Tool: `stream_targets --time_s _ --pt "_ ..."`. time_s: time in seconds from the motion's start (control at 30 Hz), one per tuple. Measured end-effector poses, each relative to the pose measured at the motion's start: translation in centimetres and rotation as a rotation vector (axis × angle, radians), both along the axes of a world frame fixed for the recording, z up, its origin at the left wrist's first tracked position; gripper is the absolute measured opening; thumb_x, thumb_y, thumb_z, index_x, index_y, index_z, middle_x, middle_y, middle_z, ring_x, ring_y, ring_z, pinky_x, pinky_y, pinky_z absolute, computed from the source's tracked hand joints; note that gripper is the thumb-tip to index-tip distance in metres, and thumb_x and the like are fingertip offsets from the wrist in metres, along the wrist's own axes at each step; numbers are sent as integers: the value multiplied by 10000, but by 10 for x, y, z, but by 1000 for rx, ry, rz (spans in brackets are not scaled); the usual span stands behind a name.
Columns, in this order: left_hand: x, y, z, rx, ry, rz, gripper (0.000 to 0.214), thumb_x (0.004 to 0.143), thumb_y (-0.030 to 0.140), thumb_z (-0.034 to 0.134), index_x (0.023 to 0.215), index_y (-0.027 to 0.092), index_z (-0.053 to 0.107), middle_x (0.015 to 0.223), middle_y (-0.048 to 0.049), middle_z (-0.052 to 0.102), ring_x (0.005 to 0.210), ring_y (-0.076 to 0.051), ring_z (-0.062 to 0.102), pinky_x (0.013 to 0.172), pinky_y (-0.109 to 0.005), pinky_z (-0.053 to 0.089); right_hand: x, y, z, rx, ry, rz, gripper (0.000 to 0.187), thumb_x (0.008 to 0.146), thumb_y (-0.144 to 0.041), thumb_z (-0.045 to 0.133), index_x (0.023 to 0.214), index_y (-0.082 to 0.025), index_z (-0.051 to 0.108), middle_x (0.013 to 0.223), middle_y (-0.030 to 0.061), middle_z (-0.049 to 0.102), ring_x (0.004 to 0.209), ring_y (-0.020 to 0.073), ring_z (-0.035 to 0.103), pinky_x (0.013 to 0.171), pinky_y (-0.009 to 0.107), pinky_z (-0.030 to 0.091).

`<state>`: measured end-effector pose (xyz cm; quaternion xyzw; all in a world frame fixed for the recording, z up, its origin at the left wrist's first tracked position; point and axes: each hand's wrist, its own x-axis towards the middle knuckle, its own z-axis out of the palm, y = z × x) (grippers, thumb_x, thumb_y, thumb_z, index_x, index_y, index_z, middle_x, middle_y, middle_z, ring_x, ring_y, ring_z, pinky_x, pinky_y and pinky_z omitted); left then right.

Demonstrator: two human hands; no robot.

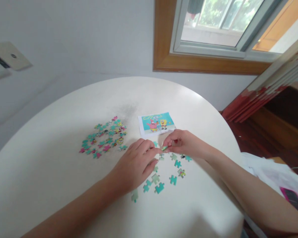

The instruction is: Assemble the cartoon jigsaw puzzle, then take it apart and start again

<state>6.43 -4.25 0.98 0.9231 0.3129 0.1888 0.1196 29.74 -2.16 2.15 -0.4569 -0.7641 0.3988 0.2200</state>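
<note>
My right hand [180,141] pinches a pale green jigsaw puzzle piece [164,148] between thumb and fingers, just above the table. Palm down, my left hand [137,162] rests to its left with the thumb and index finger apart; the index fingertip reaches the edge of that same piece. Under and around both hands lie several loose pieces, among them a teal piece [159,188], another teal piece [173,179] and one with yellow and pink print [181,173]. My fingers partly hide the pieces beneath them. Beyond the hands lies a picture card [157,124] with cartoon figures on teal.
A spread of mixed teal, pink and yellow puzzle pieces [106,135] lies on the left of the round white table [64,185]. Behind it are a wall and a window [213,49]. At the right, a pink-edged dark object [294,200] lies on white sheeting [268,173].
</note>
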Motion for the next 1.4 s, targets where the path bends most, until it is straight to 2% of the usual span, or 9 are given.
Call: stream_targets --time_s 0.1,0.2,0.3,0.43,0.6,0.87,1.07,1.27,1.4 --pt "2 -1 -2 2 -19 17 243 917 187 509 1131 185 625 1028 -83 568 991 -238 499 887 -393 435 2 0 4 130 -33 47 114 787 -220 699 890 -200 746 845 35 631 770 138 568 681 247 449" --pt "3 -1 -2 14 -13 24 270 930 195 490 1166 184 619 1050 -89 566 1004 -242 502 894 -403 441 10 1 10 183 -38 7 186 834 -142 601 937 -202 744 880 43 603 770 129 560 678 244 449" --pt "2 0 -3 35 21 16 288 939 201 486 1191 211 625 1079 -89 569 1013 -244 504 898 -414 441 20 1 14 151 -78 10 188 835 -127 585 917 -202 737 874 38 609 741 120 554 664 241 447" --pt "1 1 -3 94 57 -13 313 949 207 480 1225 240 623 1173 -93 579 1074 -255 499 917 -425 428 26 0 15 91 -98 84 158 807 -146 636 933 -195 717 931 40 607 724 111 572 632 228 459" --pt "2 -1 1 178 130 -84 317 969 204 446 1233 223 621 1195 -62 639 1048 -236 519 889 -393 416 24 0 11 110 -170 130 175 786 -135 659 940 -191 718 914 38 596 699 108 580 634 235 466" --pt "8 -10 3 397 293 -59 349 969 327 493 1263 183 613 1205 -81 648 1023 -241 541 867 -393 364 22 1 8 119 -171 130 139 796 -146 659 918 -184 713 890 39 606 690 111 584 637 238 468" --pt "14 -19 0 406 292 -12 426 975 411 463 1275 142 600 1228 -94 655 1090 -265 539 950 -421 309 21 1 10 137 -196 130 149 782 -116 659 907 -179 710 866 36 612 683 108 568 643 231 462" --pt "19 -23 -2 386 303 41 411 969 395 473 1261 140 609 1225 -87 658 1076 -269 551 939 -430 320 21 1 8 135 -193 129 136 786 -130 662 908 -172 705 861 35 612 670 104 560 634 231 453" --pt "18 -22 0 386 291 51 398 974 359 465 1277 138 598 1201 -87 664 1053 -262 552 911 -425 338 19 -1 11 168 -186 155 190 791 -115 651 962 -179 702 874 35 612 691 111 568 653 236 460"
